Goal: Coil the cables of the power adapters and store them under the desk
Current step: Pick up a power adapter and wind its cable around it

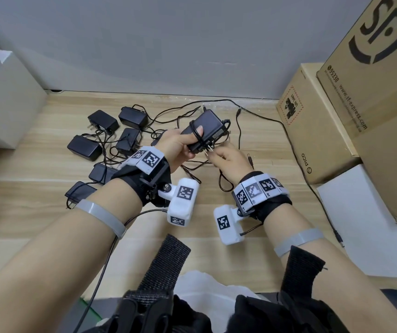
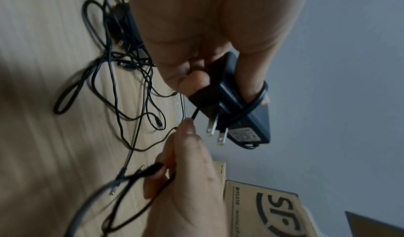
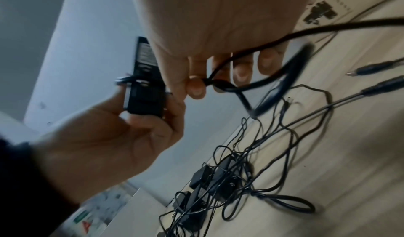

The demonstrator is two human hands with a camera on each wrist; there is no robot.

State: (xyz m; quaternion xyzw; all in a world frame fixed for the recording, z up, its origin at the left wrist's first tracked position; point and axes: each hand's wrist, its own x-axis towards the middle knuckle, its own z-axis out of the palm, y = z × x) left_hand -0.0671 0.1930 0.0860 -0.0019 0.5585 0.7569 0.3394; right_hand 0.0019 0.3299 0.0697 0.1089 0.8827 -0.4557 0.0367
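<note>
Seen from above, over a pale wooden floor (image 1: pixel 216 248) beside stacked cardboard boxes (image 1: pixel 317 131). Held up in the left hand (image 1: pixel 180 145): a black power adapter (image 1: pixel 207 126), fingers curled under the body, thumb (image 1: pixel 198 132) pressed on top over a few turns of its thin black cable (image 2: pixel 260 95). Long axis of the adapter slanting from lower left to upper right, away from the body; metal prongs (image 2: pixel 215 130) pointing down toward the right hand (image 1: pixel 231 159). Just below and right of those prongs, nearly touching: right-hand fingertips (image 3: pixel 196 87) pinching the loose run of that cable, slack dropping in a loop toward the floor. Likely mid-wrap, with the next turn needing to pass across the short side of the body, clear of the prongs. Lying to the left on the floor, well apart from the hands: a cluster of other adapters (image 1: pixel 84 147) in tangled, uncoiled leads (image 1: pixel 159 116).
</note>
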